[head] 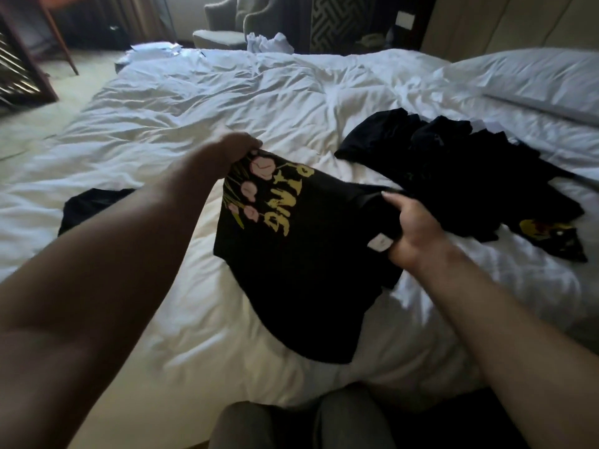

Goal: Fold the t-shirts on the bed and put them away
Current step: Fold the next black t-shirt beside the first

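Dim interior, soft daylight entering from upper left of frame; white duvet (227,102) brightest there, greyer toward lower right. Forearms in foreground underexposed, softly shadowed. Motion blur at left edge and corners. Wide-angle bending at frame borders. Black garments lack detail.

- both arms are bare all the way up as far as you can see, no sleeves showing at all
- left hand (238,147) and right hand (413,230): no rings, no watch, no bracelets that I can spot
- legs at the bottom edge are in grey trousers (291,426), plain soft-looking fabric, kinda blurry tho
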